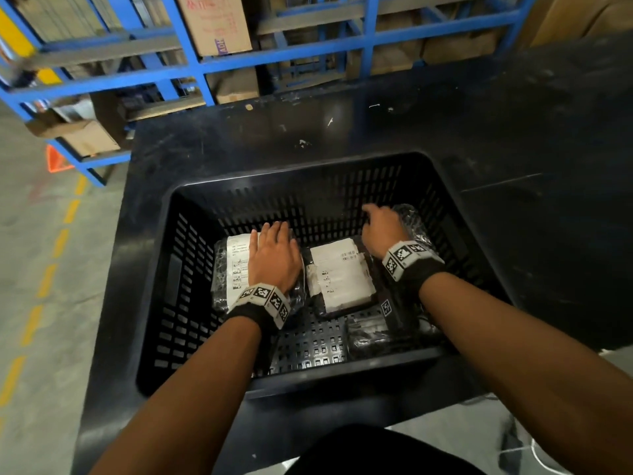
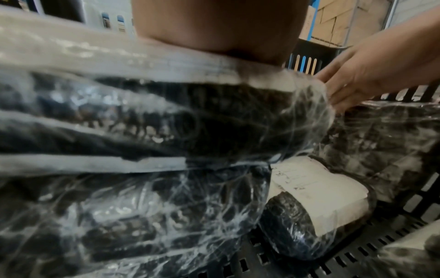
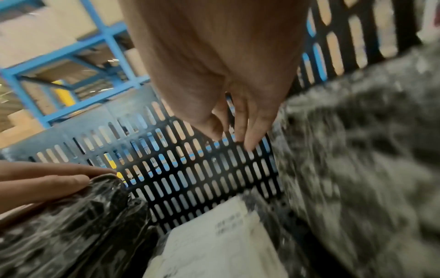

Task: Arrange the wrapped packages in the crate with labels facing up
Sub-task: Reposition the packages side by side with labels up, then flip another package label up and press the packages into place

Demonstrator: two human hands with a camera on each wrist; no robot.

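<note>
Packages lie on the floor of the black crate [image 1: 178,234], in the lower middle of the head view. The left package [image 1: 226,269] and the middle package [image 1: 342,279] both show a white label on top. The right package [image 1: 411,221] stands against the right wall, and no label shows on it; a fourth package [image 1: 370,334] lies low in the frame near the front wall, also without a visible label.

The left hand [image 1: 274,258] rests flat on the left package, its fingers straight and close together, holding nothing. The right hand [image 1: 380,228] reaches past the middle package to the far end of the right one. In the right wrist view its fingers [image 3: 247,120] hang down, slightly apart, with nothing clamped between them.

I judge the step is to turn the right package so that its label comes up. To do this well, the right hand should take it at its far edge with a full grip, because the plastic wrap looks slippery. The left hand should keep the sorted package pressed down, so it is not disturbed.
</note>
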